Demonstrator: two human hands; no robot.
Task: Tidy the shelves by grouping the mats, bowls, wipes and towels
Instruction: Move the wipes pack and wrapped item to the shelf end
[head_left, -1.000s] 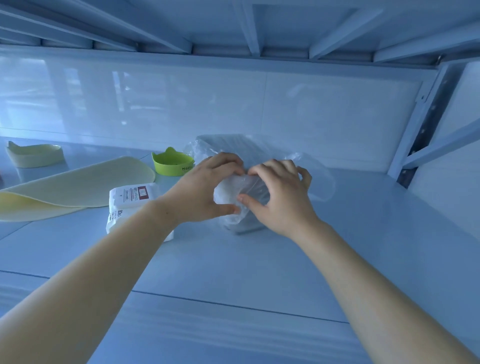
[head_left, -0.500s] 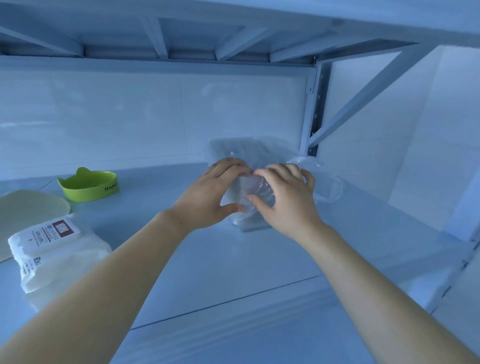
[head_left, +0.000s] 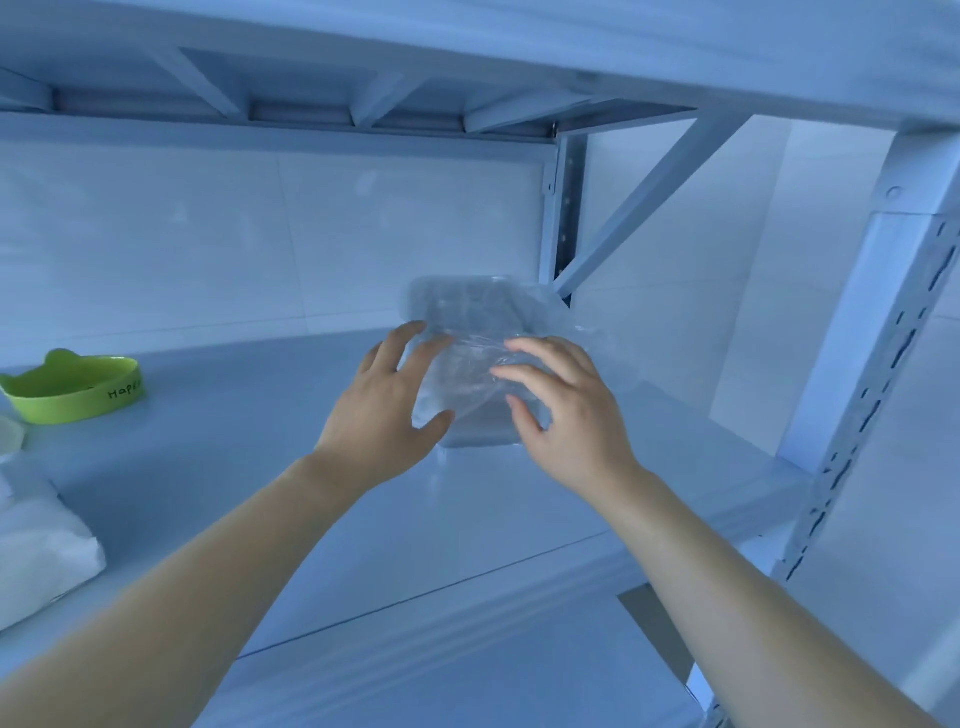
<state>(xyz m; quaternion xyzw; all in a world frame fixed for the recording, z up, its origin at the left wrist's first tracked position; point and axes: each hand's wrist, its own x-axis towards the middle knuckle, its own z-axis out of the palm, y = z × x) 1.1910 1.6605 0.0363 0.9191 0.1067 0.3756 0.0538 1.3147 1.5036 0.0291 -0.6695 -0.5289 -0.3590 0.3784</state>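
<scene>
towel pack: a grey folded bundle in loose clear plastic wrap (head_left: 467, 317) is set on the pale blue shelf board (head_left: 311, 519), just in front of and to the left of the rear corner post (head_left: 566, 208).
left hand: the left hand (head_left: 384, 410) is laid against the pack's side farthest from the post, fingers spread and fairly straight, thumb at its front lower edge; nothing is clenched.
right hand: the right hand (head_left: 566, 415) is rested on the wrap on the post side, fingers loosely bent over the film, apart from the other hand.
step in hand: the pack is judged to be at the point of being settled into its towel spot.
how done well: pressure is best applied to the bundle itself, since the slack film is likely to slip or tear; the pack should be squared to the back wall.
edges: the shelf's end is close beyond the post, so a push that way is to be kept short.
open room: bare board is seen left of the post as far as the lime-green plastic bowl with ear bumps (head_left: 78, 389) and the white soft packet (head_left: 41, 535), both well to the left of the post.
overhead: the upper shelf's ribs (head_left: 311, 111) hang low, so lifts are better kept shallow.
</scene>
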